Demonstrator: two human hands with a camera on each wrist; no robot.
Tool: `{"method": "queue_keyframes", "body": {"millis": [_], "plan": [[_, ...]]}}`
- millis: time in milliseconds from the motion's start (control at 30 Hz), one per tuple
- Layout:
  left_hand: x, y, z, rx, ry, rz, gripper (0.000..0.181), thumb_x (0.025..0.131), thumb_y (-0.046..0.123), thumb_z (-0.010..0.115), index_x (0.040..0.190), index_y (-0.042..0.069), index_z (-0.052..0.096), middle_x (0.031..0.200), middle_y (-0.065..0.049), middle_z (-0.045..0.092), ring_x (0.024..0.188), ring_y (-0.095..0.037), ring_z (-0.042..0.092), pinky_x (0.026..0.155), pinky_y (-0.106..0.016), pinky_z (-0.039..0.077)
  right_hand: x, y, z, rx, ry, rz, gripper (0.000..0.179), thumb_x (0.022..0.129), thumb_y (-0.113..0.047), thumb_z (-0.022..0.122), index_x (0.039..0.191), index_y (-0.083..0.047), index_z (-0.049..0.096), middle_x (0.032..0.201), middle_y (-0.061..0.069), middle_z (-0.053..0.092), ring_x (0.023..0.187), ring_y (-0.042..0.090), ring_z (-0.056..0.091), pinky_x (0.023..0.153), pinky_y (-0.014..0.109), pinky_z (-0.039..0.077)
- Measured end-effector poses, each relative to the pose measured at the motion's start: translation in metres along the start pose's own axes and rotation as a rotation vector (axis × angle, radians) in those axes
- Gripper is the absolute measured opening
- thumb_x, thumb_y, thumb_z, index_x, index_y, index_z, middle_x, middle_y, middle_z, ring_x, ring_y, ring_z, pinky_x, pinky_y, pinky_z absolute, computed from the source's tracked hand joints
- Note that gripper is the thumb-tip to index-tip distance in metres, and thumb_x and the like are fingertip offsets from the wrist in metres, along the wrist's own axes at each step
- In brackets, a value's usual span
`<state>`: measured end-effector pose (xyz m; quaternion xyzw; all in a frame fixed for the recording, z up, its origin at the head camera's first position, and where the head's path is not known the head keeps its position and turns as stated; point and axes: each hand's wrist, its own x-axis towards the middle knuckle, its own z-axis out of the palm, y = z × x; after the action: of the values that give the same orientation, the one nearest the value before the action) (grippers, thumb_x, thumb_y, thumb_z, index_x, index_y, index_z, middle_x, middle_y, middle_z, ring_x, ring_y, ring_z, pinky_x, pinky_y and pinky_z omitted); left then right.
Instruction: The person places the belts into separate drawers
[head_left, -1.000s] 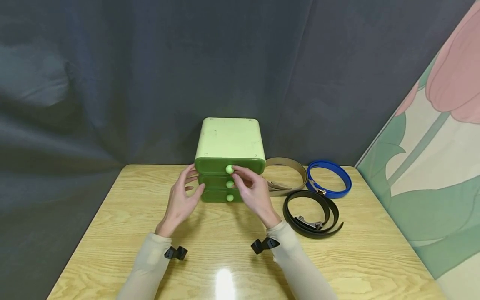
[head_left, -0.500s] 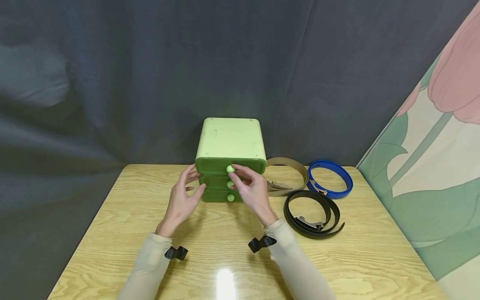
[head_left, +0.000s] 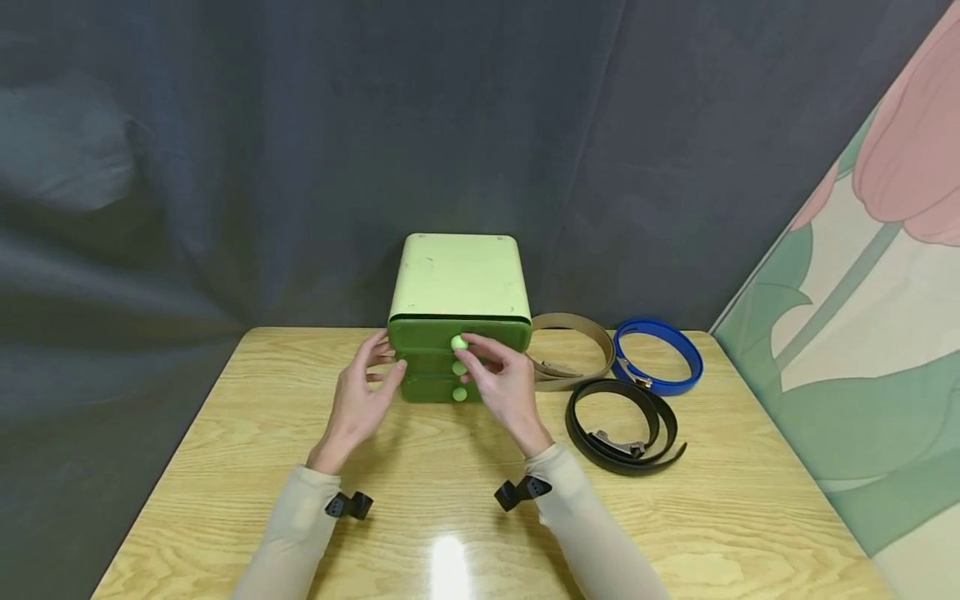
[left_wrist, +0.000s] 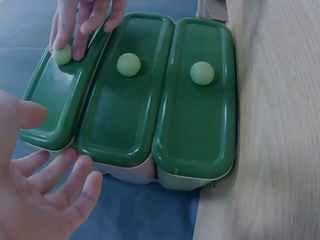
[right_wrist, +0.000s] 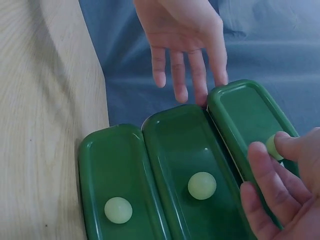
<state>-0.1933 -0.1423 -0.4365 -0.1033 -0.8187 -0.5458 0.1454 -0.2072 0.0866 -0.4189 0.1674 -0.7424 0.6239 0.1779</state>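
Note:
A small pale-green cabinet (head_left: pixel 461 275) stands at the back of the table, with three dark-green drawers stacked in its front. My right hand (head_left: pixel 512 390) pinches the round light-green knob (head_left: pixel 459 342) of the top drawer (head_left: pixel 418 335) between thumb and fingers. That drawer sits slightly out, a thin dark gap showing along its upper edge. Beside the cabinet's left side is my left hand (head_left: pixel 362 402), its fingers spread and fingertips close to the drawer edges. The middle drawer (left_wrist: pixel 122 115) and bottom drawer (left_wrist: pixel 197 125) are in the left wrist view, each with its own knob.
Right of the cabinet lie a coiled tan belt (head_left: pixel 592 329), a coiled blue belt (head_left: pixel 693 358) and a coiled black belt (head_left: pixel 577 425) with a metal buckle. A dark curtain (head_left: pixel 337 167) hangs behind the wooden table (head_left: pixel 225 467).
The top drawer has come slightly forward, with the right hand on its knob, opening a dark gap under the cabinet's top. The left hand has stayed almost still; the belts have not moved.

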Motion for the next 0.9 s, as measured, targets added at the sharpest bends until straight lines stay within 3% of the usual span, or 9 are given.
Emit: {"method": "queue_keyframes", "body": {"millis": [67,200,367,633,733,900], "plan": [[0.000,0.001,-0.002,-0.003,0.000,-0.007,0.056,0.110,0.023,0.060,0.161,0.008,0.043,0.150,-0.021,0.061,0.128,-0.036,0.065,0.099,-0.044,0.057,-0.001,-0.002,0.000,-0.010,0.004,0.002,0.028,0.096,-0.011,0.081,0.123,-0.007,0.080,0.105,0.017,0.082,0.056,0.027,0.073,0.052,0.028,0.059],[0.001,0.003,-0.006,-0.125,-0.031,-0.033,0.051,0.116,0.027,0.046,0.162,0.006,0.042,0.150,-0.024,0.059,0.128,-0.042,0.065,0.098,-0.035,0.059,-0.004,-0.004,-0.001,-0.040,0.004,-0.006,0.027,0.096,-0.013,0.081,0.122,-0.008,0.081,0.105,0.016,0.083,0.047,0.015,0.067,0.045,0.025,0.053],[0.002,0.005,-0.008,-0.302,-0.091,-0.094,0.056,0.119,0.032,0.031,0.165,0.000,0.033,0.157,-0.030,0.049,0.128,-0.051,0.063,0.098,-0.030,0.061,-0.009,-0.006,-0.002,-0.044,-0.002,-0.010,0.027,0.095,-0.011,0.082,0.121,-0.007,0.081,0.104,0.017,0.082,0.046,0.023,0.068,0.046,0.033,0.057],[0.012,0.012,-0.011,-0.463,-0.124,-0.146,0.060,0.118,0.034,0.030,0.165,-0.002,0.030,0.158,-0.033,0.044,0.109,-0.011,0.074,0.092,-0.022,0.061,-0.012,-0.011,-0.005,-0.046,0.005,-0.027,0.025,0.096,-0.013,0.082,0.120,-0.009,0.082,0.105,0.015,0.083,0.050,0.036,0.070,0.051,0.045,0.060],[0.011,0.013,-0.012,-0.474,-0.119,-0.146,0.060,0.118,0.033,0.031,0.165,-0.003,0.029,0.158,-0.034,0.044,0.106,-0.010,0.072,0.091,-0.022,0.061,-0.015,-0.012,-0.007,-0.049,0.000,-0.029,0.025,0.095,-0.014,0.082,0.120,-0.009,0.082,0.107,0.014,0.083,0.051,0.035,0.069,0.051,0.043,0.060],[0.004,0.013,-0.010,-0.456,-0.110,-0.177,0.058,0.118,0.031,0.034,0.165,-0.001,0.030,0.153,-0.031,0.047,0.102,-0.010,0.070,0.093,-0.027,0.062,-0.024,-0.010,-0.008,-0.051,-0.013,-0.031,0.025,0.094,-0.012,0.083,0.118,-0.008,0.082,0.106,0.014,0.083,0.049,0.020,0.069,0.050,0.036,0.060]]}}
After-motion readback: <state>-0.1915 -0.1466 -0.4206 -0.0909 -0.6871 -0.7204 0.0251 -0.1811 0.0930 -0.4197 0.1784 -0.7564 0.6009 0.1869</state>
